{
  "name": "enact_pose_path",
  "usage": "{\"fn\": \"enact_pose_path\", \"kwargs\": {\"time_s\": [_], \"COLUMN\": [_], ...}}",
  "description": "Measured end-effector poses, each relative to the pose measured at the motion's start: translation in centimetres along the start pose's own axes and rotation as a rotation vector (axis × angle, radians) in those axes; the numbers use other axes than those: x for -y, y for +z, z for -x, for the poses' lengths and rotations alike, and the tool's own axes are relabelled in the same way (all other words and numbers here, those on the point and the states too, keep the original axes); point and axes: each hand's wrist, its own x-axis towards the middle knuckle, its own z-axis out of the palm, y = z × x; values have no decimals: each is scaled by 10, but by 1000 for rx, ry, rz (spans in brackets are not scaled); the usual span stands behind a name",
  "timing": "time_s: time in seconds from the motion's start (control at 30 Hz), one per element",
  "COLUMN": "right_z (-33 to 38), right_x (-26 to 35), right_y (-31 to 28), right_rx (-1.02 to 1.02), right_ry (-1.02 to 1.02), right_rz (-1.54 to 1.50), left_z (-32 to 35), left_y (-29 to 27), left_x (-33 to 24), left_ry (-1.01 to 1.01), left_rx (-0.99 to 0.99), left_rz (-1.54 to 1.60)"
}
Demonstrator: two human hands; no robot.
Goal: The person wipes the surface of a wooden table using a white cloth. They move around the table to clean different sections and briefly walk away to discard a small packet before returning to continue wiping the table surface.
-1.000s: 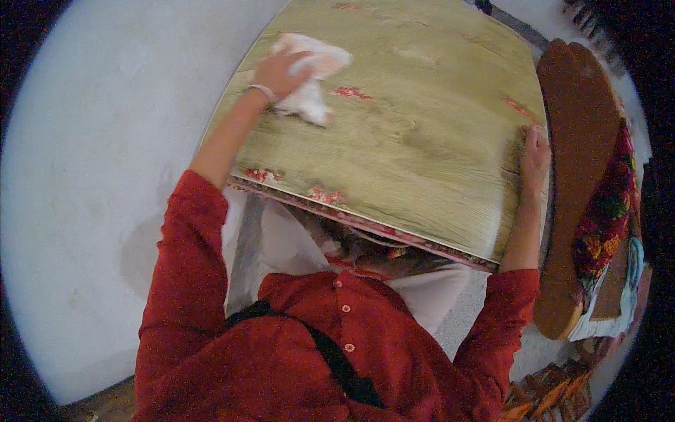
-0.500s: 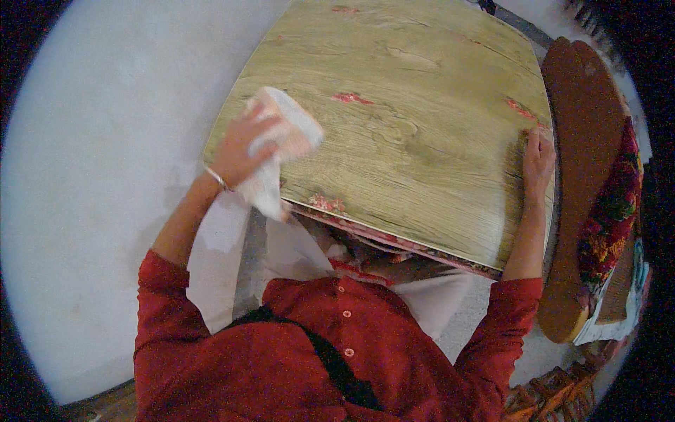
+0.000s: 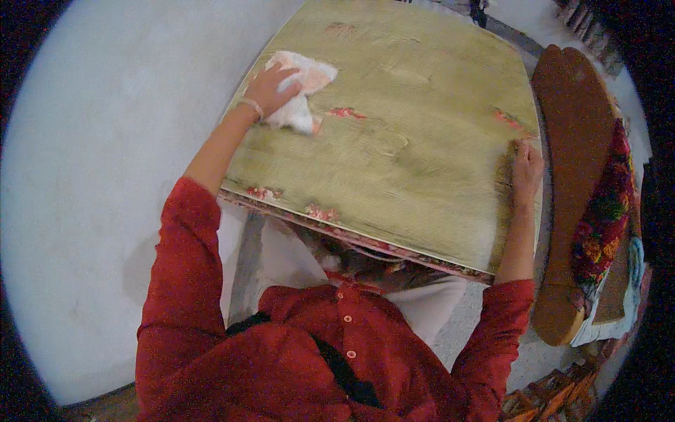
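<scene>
A large flat board (image 3: 415,148) with a green-yellow wood-grain face and small red flower marks lies tilted in front of me. My left hand (image 3: 271,88) presses a crumpled white cloth (image 3: 304,95) onto the board's far left part. My right hand (image 3: 526,167) grips the board's right edge, fingers curled over it. Both sleeves are red.
A long brown oval board (image 3: 573,183) lies to the right, with a colourful patterned cloth (image 3: 603,211) draped over its right side. Pale floor (image 3: 91,176) spreads to the left. Some orange items (image 3: 555,401) show at the lower right.
My left hand with the white cloth has slid away from the board's near left edge to its far left part. My right hand has stayed on the right edge.
</scene>
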Motion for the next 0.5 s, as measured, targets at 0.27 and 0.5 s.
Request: {"fn": "enact_pose_path", "kwargs": {"time_s": [0.27,0.5], "right_z": [0,-2], "right_x": [15,20], "right_y": [3,0], "right_rx": [10,107], "right_ry": [-155,-49], "right_rz": [120,127], "left_z": [189,158], "left_y": [-76,-60], "left_x": [-25,-108], "left_ry": [-4,255], "left_rx": [1,42], "left_rz": [125,130]}}
